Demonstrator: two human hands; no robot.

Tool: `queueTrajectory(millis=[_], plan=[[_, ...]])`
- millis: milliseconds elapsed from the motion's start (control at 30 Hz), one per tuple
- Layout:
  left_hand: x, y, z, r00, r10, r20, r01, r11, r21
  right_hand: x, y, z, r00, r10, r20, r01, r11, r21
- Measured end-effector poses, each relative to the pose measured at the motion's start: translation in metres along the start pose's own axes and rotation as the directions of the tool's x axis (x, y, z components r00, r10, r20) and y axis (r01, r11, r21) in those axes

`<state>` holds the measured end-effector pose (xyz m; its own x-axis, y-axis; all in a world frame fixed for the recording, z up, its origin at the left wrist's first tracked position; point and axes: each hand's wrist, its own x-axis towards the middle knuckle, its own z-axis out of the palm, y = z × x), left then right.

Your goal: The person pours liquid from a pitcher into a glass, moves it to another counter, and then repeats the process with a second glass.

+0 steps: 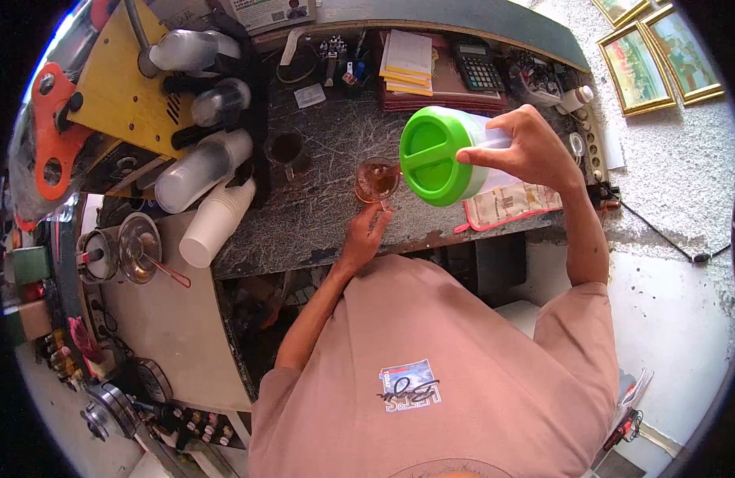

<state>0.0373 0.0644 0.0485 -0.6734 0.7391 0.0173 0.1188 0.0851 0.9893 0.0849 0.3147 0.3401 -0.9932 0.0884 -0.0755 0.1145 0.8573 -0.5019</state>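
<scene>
My right hand (535,149) is wrapped round the handle of a pitcher (477,179) with a green lid (437,156), tilted to the left. Its lip is over a glass cup (378,180) that stands on the dark worn counter (327,207) with reddish-brown liquid in it. The fingers of my left hand (366,235) pinch the cup's handle from the near side. Another glass mug (288,151) with dark contents stands further left, touched by neither hand.
Stacked paper cups (217,221) and plastic cups (204,169) lie at the left by a yellow machine (132,95). A calculator (479,68), papers (409,57) and a patterned cloth (511,205) are on the counter. A metal strainer (141,247) sits lower left.
</scene>
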Motion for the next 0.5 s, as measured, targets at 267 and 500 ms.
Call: queueTrajectory(millis=[267, 500], plan=[[0.000, 0.004, -0.001, 1.000, -0.008, 0.012, 0.008, 1.000, 0.012, 0.000, 0.009, 0.012, 1.000, 0.013, 0.009, -0.013, 1.000, 0.014], [0.001, 0.001, 0.000, 1.000, 0.020, 0.009, -0.020, 1.000, 0.008, -0.003, 0.016, 0.025, 0.999, 0.046, 0.018, -0.047, 0.995, 0.091]])
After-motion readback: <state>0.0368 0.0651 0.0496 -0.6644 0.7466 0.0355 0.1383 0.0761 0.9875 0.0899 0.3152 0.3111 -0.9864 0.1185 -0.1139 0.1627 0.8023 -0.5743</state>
